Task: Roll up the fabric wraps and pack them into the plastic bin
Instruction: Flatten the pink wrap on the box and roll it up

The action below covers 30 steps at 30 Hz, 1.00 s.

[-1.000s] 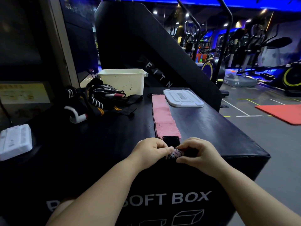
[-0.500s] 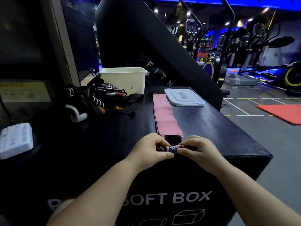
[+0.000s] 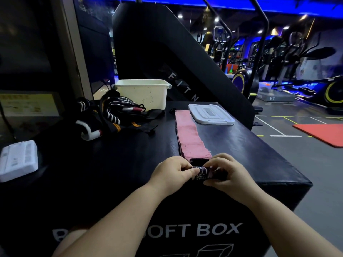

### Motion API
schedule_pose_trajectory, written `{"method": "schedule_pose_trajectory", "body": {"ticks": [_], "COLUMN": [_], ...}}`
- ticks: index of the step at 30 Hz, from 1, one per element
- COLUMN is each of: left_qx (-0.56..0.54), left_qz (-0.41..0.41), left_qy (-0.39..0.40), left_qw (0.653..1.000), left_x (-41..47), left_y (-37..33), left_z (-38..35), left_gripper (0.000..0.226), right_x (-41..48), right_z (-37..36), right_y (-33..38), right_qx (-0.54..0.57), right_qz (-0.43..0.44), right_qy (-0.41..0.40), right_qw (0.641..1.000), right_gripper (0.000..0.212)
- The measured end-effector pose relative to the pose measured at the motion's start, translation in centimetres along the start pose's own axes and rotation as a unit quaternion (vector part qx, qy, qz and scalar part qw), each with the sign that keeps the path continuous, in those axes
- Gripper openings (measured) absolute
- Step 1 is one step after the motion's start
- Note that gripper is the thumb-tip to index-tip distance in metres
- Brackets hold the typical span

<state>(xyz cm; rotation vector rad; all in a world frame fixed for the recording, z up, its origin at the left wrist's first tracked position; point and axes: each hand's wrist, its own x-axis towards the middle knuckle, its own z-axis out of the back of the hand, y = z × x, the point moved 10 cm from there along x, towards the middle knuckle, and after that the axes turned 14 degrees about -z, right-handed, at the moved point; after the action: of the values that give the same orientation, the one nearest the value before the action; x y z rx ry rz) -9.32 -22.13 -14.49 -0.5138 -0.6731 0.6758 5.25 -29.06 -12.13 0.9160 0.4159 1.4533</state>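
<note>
Pink wrap (image 3: 189, 138) lies stretched flat along the worktop (image 3: 130, 164), running from my hands toward the white lid (image 3: 210, 114). I judge it is laid out straight so that it winds evenly without creasing. Its near end, a dark printed tab, is curled into a small tight roll (image 3: 201, 173) at the front edge of the worktop. My left hand (image 3: 172, 173) pinches the roll's left end between thumb and curled fingers, and my right hand (image 3: 228, 175) pinches the right end the same way. Holding both ends should, I think, let me turn it squarely along the strip. This looks like the very start of rolling, with nearly the whole pink length yet to wind. The plastic bin (image 3: 143, 93) stands open at the far side of the worktop, well apart from my hands, with the lid off and lying just beside the wrap's far end; I cannot see inside it. Left of the bin sits a tangled pile of black striped wraps (image 3: 115, 115), probably waiting their turn. The worktop is a black padded box with "SOFT BOX" printed on its front. A flat white device (image 3: 17, 160) rests lower at the far left. Around me is a dim gym with blue lighting, an exercise bike (image 3: 243, 82) and a red mat (image 3: 323, 133) on the grey floor.
</note>
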Motion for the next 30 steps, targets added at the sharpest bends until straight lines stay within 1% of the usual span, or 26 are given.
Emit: {"method": "schedule_pose_trajectory", "body": {"ticks": [4,7,9,10,11,12,14,17,19,20,23,26,30], "left_qx": [0.002,0.012,0.018,0.003,-0.019,-0.045,-0.071,-0.029,-0.007,-0.014,-0.041,-0.041,-0.033], "left_qz": [0.021,0.017,0.006,0.002,0.000,-0.010,-0.043,-0.055,-0.050,-0.049,-0.048,-0.039,-0.028], "left_qy": [0.004,-0.006,-0.045,-0.069,-0.080,-0.076,-0.042,-0.013,-0.020,-0.028,-0.049,-0.061,-0.058], "left_qw": [1.000,1.000,0.999,0.998,0.997,0.996,0.996,0.998,0.999,0.998,0.997,0.997,0.997], "left_x": [0.1,0.1,-0.1,-0.2,-0.4,-0.4,-0.4,-0.4,-0.4,-0.4,-0.4,-0.5,-0.3], "left_y": [-0.1,-0.4,-0.7,-0.7,-0.6,-0.6,-0.9,-1.1,-1.1,-1.0,-1.0,-0.8,-0.7], "left_z": [0.1,0.2,0.8,1.2,1.3,1.2,0.6,0.4,0.6,0.7,0.7,0.7,0.7], "left_gripper": [0.030,0.033,0.025,0.021,0.023,0.029,0.035,0.045,0.044,0.042,0.033,0.033,0.033], "right_x": [0.3,0.4,0.5,0.6,0.6,0.8,1.0,1.2,1.2,1.2,0.9,0.5,0.3], "right_z": [0.1,0.2,0.2,0.2,0.3,0.3,0.2,0.0,-0.2,-0.2,-0.2,0.0,-0.1], "right_y": [-0.5,-0.5,-0.4,-0.4,-0.4,-0.5,-0.8,-1.1,-1.2,-1.2,-1.1,-1.3,-0.7], "right_qx": [-0.001,0.008,0.009,0.008,0.005,0.001,-0.005,-0.018,-0.035,-0.039,-0.041,-0.022,-0.059], "right_qz": [-0.010,-0.018,-0.025,-0.025,-0.025,-0.027,-0.033,-0.039,-0.037,-0.035,-0.029,-0.038,-0.007], "right_qy": [-0.011,-0.013,-0.012,-0.013,-0.016,-0.018,-0.020,-0.016,-0.011,-0.009,-0.012,-0.022,-0.025], "right_qw": [1.000,1.000,1.000,1.000,1.000,0.999,0.999,0.999,0.999,0.999,0.999,0.999,0.998], "right_gripper": [0.034,0.029,0.029,0.031,0.034,0.034,0.033,0.031,0.030,0.031,0.037,0.049,0.052]}}
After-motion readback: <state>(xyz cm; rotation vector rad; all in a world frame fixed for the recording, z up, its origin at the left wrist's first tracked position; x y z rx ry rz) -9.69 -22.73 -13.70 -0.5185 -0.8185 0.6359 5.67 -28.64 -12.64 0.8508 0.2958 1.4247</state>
